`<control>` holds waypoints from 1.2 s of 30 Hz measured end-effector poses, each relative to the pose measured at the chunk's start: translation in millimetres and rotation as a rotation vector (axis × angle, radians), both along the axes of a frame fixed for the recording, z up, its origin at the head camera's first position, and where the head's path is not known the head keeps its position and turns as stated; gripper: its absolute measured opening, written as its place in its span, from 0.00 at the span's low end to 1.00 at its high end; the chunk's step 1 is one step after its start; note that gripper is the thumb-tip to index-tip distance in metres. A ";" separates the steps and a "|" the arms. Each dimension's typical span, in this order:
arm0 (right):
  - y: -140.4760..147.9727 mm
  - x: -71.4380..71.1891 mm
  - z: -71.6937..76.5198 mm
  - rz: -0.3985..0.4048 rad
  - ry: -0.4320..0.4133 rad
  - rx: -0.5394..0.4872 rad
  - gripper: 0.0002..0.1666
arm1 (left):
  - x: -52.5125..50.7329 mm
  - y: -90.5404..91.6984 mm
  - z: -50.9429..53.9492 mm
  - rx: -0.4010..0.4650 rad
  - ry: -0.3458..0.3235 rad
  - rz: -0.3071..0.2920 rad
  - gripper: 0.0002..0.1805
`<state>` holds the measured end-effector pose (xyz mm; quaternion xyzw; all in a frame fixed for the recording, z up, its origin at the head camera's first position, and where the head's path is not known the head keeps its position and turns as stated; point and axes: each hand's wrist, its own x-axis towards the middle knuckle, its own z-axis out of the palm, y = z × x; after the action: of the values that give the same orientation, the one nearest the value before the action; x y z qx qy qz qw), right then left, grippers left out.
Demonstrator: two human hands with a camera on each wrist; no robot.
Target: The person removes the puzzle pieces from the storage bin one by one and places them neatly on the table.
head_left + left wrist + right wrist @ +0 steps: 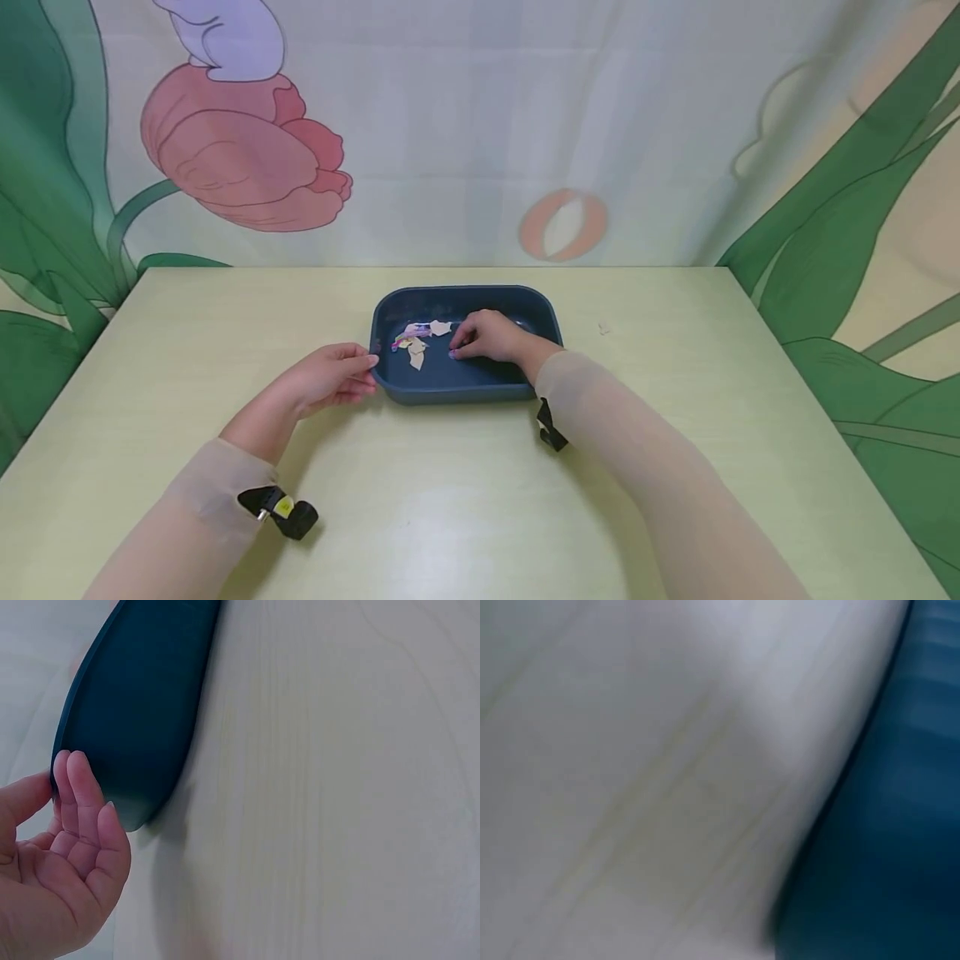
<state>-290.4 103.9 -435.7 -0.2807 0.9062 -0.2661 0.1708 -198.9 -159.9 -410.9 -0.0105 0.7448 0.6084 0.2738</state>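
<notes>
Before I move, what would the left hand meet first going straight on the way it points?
The left end of the dark blue tray: the left hand is at its rim, leaving practically no gap. How firmly the fingers touch the wall is unclear.

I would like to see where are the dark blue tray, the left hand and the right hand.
Dark blue tray (450,395): head view, on its near outer wall.
Left hand (64,876): left wrist view, on the palm.
Right hand (492,335): head view, on the back of the hand.
</notes>
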 end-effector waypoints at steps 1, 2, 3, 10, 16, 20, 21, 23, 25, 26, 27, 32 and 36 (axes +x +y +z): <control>-0.7 0.6 -0.3 0.002 0.011 -0.001 0.08 | 0.5 -0.2 -0.5 0.007 -0.001 0.002 0.13; -1.4 1.2 -0.4 0.003 0.022 -0.001 0.07 | 0.9 -0.3 -0.9 0.011 -0.002 0.005 0.13; -2.1 1.7 -0.5 0.006 0.034 0.002 0.07 | 1.0 -0.5 -1.7 0.015 -0.003 0.008 0.12; -3.5 2.8 -2.0 0.038 0.082 0.017 0.06 | 3.9 -1.2 -0.3 0.001 0.001 0.008 0.12; -0.3 2.2 5.6 -0.010 0.099 -0.027 0.08 | 3.8 -1.2 1.3 0.001 -0.003 0.009 0.14; 9.9 6.0 15.7 -0.045 0.101 -0.045 0.08 | 3.0 -1.4 1.2 -0.002 -0.007 0.010 0.14; 13.4 7.5 18.1 -0.052 0.102 -0.044 0.08 | 3.0 -1.3 1.4 -0.003 -0.008 0.011 0.14; 21.4 10.8 23.1 -0.061 0.111 -0.039 0.08 | 2.8 -0.6 1.5 -0.002 -0.010 0.011 0.13; 29.4 14.1 27.7 -0.072 0.123 -0.045 0.08 | 2.7 -0.3 1.2 -0.003 -0.008 0.008 0.14; 33.2 15.7 30.0 -0.077 0.132 -0.050 0.08 | 2.6 -0.1 1.0 -0.002 -0.008 0.008 0.14; 37.2 17.2 31.8 -0.081 0.139 -0.056 0.08 | 2.6 0.2 0.8 -0.002 -0.008 0.009 0.15; 52.5 21.3 38.2 -0.107 0.152 -0.091 0.07 | 2.2 -0.1 -0.1 -0.004 -0.003 0.007 0.15; 62.9 24.1 41.3 -0.116 0.162 -0.117 0.06 | 1.9 0.6 0.0 -0.003 0.002 0.005 0.14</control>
<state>-266.3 166.8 -394.4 -0.2579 0.9146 -0.3046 0.0645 -197.1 -159.3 -410.9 -0.0122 0.7460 0.6078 0.2718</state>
